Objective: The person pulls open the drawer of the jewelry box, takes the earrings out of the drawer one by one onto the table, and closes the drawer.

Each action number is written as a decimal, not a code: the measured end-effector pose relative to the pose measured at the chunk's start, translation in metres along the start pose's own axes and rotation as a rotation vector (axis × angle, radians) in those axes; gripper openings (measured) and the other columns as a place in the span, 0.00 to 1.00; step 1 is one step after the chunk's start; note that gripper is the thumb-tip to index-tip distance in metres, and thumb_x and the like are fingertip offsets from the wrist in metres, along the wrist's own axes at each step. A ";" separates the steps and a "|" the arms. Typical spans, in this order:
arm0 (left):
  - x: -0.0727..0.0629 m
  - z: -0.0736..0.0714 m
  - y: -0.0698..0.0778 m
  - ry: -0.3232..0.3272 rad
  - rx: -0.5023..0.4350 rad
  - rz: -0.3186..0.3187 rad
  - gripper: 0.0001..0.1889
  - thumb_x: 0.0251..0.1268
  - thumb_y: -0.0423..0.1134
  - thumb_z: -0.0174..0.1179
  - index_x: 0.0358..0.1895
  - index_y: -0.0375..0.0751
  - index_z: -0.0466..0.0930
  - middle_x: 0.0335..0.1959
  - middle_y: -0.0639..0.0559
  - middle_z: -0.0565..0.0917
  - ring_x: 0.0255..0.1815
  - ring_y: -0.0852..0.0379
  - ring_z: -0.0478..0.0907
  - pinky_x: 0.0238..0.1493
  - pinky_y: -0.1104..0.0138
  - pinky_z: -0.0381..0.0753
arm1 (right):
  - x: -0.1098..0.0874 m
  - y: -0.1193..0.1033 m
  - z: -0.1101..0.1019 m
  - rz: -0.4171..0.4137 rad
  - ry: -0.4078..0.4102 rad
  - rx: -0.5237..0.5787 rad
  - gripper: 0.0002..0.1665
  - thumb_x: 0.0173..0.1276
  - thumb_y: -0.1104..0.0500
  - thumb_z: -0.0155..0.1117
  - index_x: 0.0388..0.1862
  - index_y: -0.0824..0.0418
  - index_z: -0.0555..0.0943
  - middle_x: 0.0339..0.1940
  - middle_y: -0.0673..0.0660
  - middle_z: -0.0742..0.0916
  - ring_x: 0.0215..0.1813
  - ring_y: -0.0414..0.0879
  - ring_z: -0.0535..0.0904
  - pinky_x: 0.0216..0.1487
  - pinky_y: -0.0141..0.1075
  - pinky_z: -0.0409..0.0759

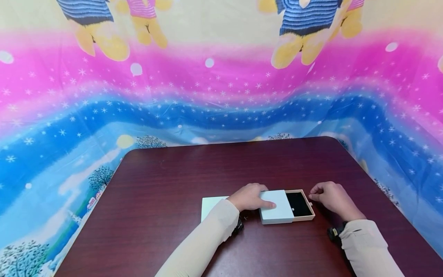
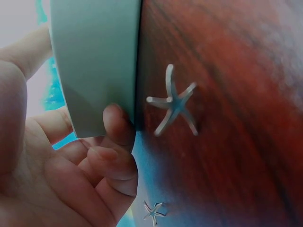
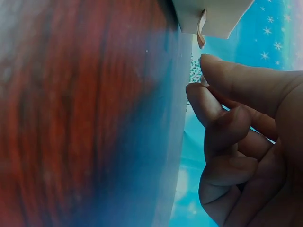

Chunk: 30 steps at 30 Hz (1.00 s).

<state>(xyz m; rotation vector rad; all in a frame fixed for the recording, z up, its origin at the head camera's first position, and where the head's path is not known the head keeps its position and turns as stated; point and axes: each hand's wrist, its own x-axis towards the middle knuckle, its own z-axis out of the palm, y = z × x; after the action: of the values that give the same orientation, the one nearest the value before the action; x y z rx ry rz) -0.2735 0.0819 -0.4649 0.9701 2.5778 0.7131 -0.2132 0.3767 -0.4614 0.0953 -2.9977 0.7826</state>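
My left hand [image 1: 248, 197] grips a pale slide-out jewelry box [image 1: 277, 206] by its sleeve, thumb on top. The drawer [image 1: 308, 219] is partly pulled out to the right, showing a black pad [image 1: 300, 204] with a small round bright piece on it. Just beyond the drawer's end, my right hand [image 1: 333, 198] pinches a small shiny piece [image 3: 204, 81] between thumb and forefinger, mostly hidden. Its fingertips are close to the drawer's pull tab [image 3: 201, 29] but apart from it. A silver starfish-shaped piece [image 2: 174, 103] lies beside the box, near my left hand's curled fingers.
Another pale flat box [image 1: 212, 204] lies to the left, partly covered by my left forearm. A second starfish-shaped piece [image 2: 154, 213] shows low in the left wrist view. The dark red table [image 1: 194, 169] has a patterned cloth [image 1: 221, 84] hanging behind it.
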 end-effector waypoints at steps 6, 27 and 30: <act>0.001 0.001 -0.001 0.000 -0.001 0.003 0.33 0.56 0.65 0.64 0.61 0.50 0.77 0.54 0.62 0.78 0.56 0.64 0.74 0.52 0.68 0.73 | 0.001 0.003 0.000 0.006 -0.018 0.009 0.02 0.64 0.59 0.69 0.31 0.55 0.86 0.30 0.48 0.84 0.32 0.45 0.76 0.32 0.41 0.75; 0.001 0.000 0.002 0.003 0.010 -0.005 0.32 0.56 0.65 0.64 0.60 0.50 0.78 0.53 0.61 0.79 0.53 0.65 0.74 0.51 0.68 0.74 | 0.005 0.011 -0.001 -0.026 -0.035 -0.033 0.03 0.62 0.59 0.70 0.28 0.54 0.85 0.27 0.47 0.83 0.30 0.44 0.74 0.33 0.42 0.73; 0.000 0.000 0.002 0.003 0.009 -0.007 0.33 0.56 0.65 0.64 0.61 0.50 0.77 0.54 0.61 0.79 0.54 0.64 0.74 0.52 0.68 0.74 | 0.007 0.012 0.000 -0.033 -0.038 -0.035 0.03 0.61 0.59 0.70 0.27 0.54 0.85 0.27 0.47 0.83 0.30 0.44 0.74 0.33 0.42 0.72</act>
<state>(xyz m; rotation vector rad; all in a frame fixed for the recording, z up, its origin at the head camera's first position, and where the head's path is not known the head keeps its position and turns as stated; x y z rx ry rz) -0.2725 0.0837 -0.4636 0.9625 2.5883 0.7022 -0.2206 0.3874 -0.4667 0.1594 -3.0357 0.7331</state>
